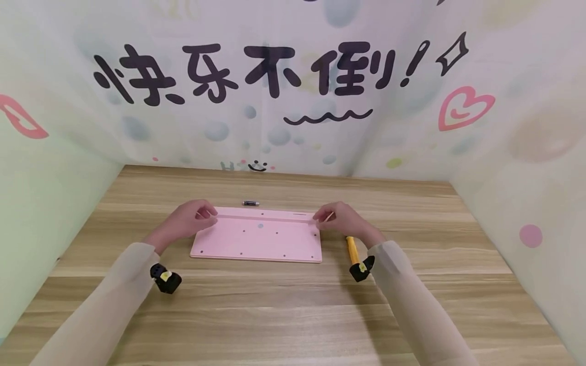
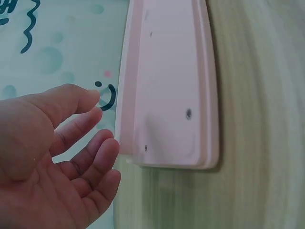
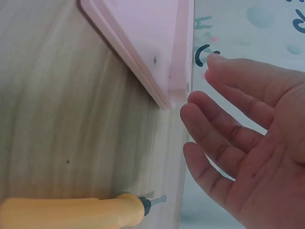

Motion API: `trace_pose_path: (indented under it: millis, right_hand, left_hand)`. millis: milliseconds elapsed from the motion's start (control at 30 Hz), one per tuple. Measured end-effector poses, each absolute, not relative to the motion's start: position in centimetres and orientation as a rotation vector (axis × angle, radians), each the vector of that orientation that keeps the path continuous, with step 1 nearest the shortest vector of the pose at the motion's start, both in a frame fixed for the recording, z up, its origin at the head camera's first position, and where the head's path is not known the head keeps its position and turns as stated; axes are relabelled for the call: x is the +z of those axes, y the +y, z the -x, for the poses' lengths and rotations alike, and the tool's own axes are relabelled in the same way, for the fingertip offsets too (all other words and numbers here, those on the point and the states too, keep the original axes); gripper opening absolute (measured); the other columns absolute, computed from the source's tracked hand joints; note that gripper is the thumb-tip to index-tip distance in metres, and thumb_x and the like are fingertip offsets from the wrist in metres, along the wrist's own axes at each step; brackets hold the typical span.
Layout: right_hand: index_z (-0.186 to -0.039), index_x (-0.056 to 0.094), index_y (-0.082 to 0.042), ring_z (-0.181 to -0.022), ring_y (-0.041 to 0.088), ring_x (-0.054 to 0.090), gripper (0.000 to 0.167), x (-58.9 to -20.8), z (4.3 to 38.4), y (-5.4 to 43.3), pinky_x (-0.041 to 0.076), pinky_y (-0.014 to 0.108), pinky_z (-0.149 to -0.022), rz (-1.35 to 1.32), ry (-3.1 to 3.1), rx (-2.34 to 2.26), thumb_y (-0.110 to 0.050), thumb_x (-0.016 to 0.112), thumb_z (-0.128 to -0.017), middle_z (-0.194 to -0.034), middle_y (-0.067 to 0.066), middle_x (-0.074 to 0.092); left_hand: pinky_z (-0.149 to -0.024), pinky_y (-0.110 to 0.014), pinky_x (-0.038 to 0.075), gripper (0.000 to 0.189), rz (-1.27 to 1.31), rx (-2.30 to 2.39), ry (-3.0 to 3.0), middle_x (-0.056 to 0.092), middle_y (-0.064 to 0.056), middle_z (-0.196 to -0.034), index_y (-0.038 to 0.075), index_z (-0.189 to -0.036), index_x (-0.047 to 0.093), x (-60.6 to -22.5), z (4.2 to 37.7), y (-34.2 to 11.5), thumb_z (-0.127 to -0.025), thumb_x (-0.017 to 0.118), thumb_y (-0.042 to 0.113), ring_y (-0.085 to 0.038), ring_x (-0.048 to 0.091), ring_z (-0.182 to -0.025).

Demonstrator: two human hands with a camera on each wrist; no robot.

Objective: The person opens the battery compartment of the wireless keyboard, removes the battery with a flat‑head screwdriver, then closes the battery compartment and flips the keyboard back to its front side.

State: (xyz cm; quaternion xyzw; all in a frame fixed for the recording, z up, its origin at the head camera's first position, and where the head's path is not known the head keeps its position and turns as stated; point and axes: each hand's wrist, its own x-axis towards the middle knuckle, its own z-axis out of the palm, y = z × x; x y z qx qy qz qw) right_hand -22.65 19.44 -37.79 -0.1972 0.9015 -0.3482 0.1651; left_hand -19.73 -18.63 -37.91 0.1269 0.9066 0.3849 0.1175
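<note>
A pink keyboard point(image 1: 256, 241) lies underside up on the table, with small dark screw holes across its back and a raised ridge along the far edge. My left hand point(image 1: 194, 218) is at its far left corner; the left wrist view has the fingers loosely bent beside the keyboard point(image 2: 167, 95), with nothing in them. At the far right corner is my right hand point(image 1: 339, 219), its relaxed fingers point(image 3: 217, 157) just off the keyboard's end point(image 3: 147, 43) and holding nothing.
A small dark battery point(image 1: 251, 203) lies behind the keyboard. To the right, close to my right wrist, is a yellow-handled screwdriver point(image 1: 352, 250), its short tip pointing toward the back in the right wrist view. A printed cloth point(image 1: 270, 137) hangs along the table's back edge.
</note>
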Motion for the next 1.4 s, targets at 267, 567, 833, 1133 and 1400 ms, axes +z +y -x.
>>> trace_pose_path:
  millis: [267, 567, 833, 1133, 1400]
  right_hand:
    - [-0.099, 0.068, -0.002, -0.078, 0.02, 0.057, 0.019, -38.3, 21.7, 19.8, 0.048, 0.029, -0.069, 0.562, 2.579, -0.996, -0.008, 0.069, -0.08, -0.086, 0.002, 0.064]
    - [-0.101, 0.066, -0.002, -0.084, 0.02, 0.056, 0.022, -38.9, 21.1, 19.8, 0.048, 0.031, -0.075, 0.455, 2.555, -0.998, -0.008, 0.069, -0.08, -0.094, 0.006, 0.063]
    - [-0.105, 0.064, -0.001, -0.085, 0.022, 0.058, 0.03, -39.8, 20.7, 19.6, 0.05, 0.031, -0.075, 0.397, 2.56, -1.069, -0.008, 0.073, -0.077, -0.094, 0.008, 0.062]
    - [-0.106, 0.063, -0.001, -0.081, 0.02, 0.057, 0.035, -40.4, 20.0, 18.4, 0.049, 0.029, -0.071, 0.289, 2.602, -1.157, -0.007, 0.075, -0.074, -0.091, 0.01, 0.06]
    - [-0.109, 0.062, -0.001, -0.077, 0.02, 0.057, 0.037, -40.8, 19.5, 17.0, 0.054, 0.03, -0.064, 0.004, 2.529, -1.33, 0.001, 0.073, -0.074, -0.094, 0.014, 0.059]
  left_hand:
    - [-0.084, -0.047, 0.043, 0.031, -0.326, 1.125, 2.705, 0.053, -0.024, -0.105, -0.009, -0.11, 0.054, -38.8, 18.7, -20.1, -0.088, 0.058, 0.013, -0.035, 0.05, -0.095]
    - [-0.085, -0.049, 0.042, 0.036, -0.237, 1.153, 2.672, 0.048, -0.029, -0.113, -0.011, -0.114, 0.049, -39.3, 17.6, -20.3, -0.087, 0.059, 0.012, -0.037, 0.048, -0.1]
    - [-0.09, -0.05, 0.04, 0.039, -0.23, 1.209, 2.613, 0.045, -0.03, -0.119, -0.01, -0.119, 0.046, -39.8, 17.5, -20.1, -0.089, 0.057, 0.012, -0.04, 0.046, -0.106]
    - [-0.091, -0.05, 0.039, 0.037, -0.196, 1.224, 2.604, 0.047, -0.029, -0.117, -0.01, -0.118, 0.047, -39.7, 17.4, -19.3, -0.088, 0.057, 0.01, -0.039, 0.046, -0.105]
    - [-0.092, -0.051, 0.038, 0.037, -0.139, 1.249, 2.592, 0.046, -0.029, -0.119, -0.011, -0.12, 0.046, -40.3, 17.6, -19.3, -0.089, 0.055, 0.008, -0.039, 0.044, -0.106]
